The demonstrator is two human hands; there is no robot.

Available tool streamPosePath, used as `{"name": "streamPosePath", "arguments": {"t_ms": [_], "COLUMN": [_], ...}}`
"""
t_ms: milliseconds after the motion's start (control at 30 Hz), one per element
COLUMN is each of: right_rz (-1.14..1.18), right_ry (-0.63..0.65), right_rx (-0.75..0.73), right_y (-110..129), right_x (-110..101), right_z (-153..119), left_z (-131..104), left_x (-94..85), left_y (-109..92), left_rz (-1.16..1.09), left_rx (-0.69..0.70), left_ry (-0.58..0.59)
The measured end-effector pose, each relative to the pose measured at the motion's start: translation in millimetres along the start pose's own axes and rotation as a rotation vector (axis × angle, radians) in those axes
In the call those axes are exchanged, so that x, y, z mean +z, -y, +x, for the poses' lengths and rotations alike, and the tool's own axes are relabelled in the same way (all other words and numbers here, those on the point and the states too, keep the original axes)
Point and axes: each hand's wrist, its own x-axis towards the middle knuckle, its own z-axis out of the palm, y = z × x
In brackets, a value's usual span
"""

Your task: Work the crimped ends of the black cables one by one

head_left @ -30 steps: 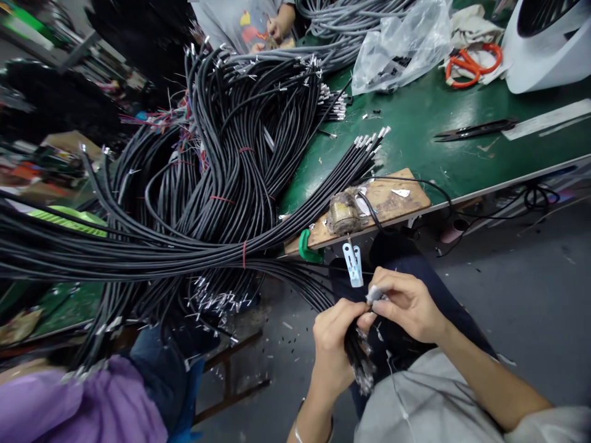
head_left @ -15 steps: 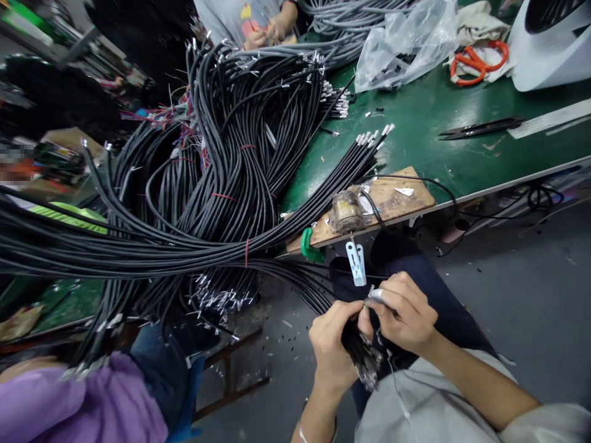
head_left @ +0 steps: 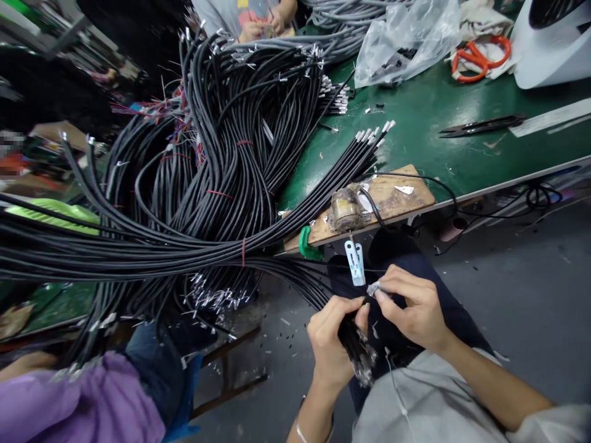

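The left hand (head_left: 330, 335) has its grip closed around a cluster of black cables (head_left: 349, 342), the silvery ends projecting below the palm. The right hand (head_left: 418, 307) has its grip narrowed to a pinch on a small silvery piece (head_left: 373, 288), located just beside the left fingertips; its attachment to a cable cannot be determined. Both hands are positioned over the lap, near a light-blue clip (head_left: 355, 263). A wooden board (head_left: 406, 192) lies at the edge of the green surface (head_left: 410, 132).
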Motion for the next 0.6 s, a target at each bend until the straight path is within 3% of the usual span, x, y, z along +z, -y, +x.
{"name": "streamPosePath", "arguments": {"t_ms": [167,367,500,600], "right_rz": [0.0,0.006,-0.009,0.043], "right_ry": [0.097,0.081,0.173,0.275], "right_rx": [-0.052,0.211,0.021,-0.068], "right_y": [-7.8,-10.8,-3.1,-1.5], "right_x": [-5.2,-8.6,-3.6,-4.7], "right_z": [-2.5,-4.9,-2.4,0.7], "left_z": [-1.2,0.1,1.6,6.3], "left_x": [-1.2,2.9,-3.8,-17.0], "left_y": [0.9,1.8,0.0,-2.2], "left_rz": [0.004,0.002,0.021,-0.003], "left_rx": [-0.003,0.005,0.017,0.042], "left_ry": [0.009,-0.005,0.057,0.22]}}
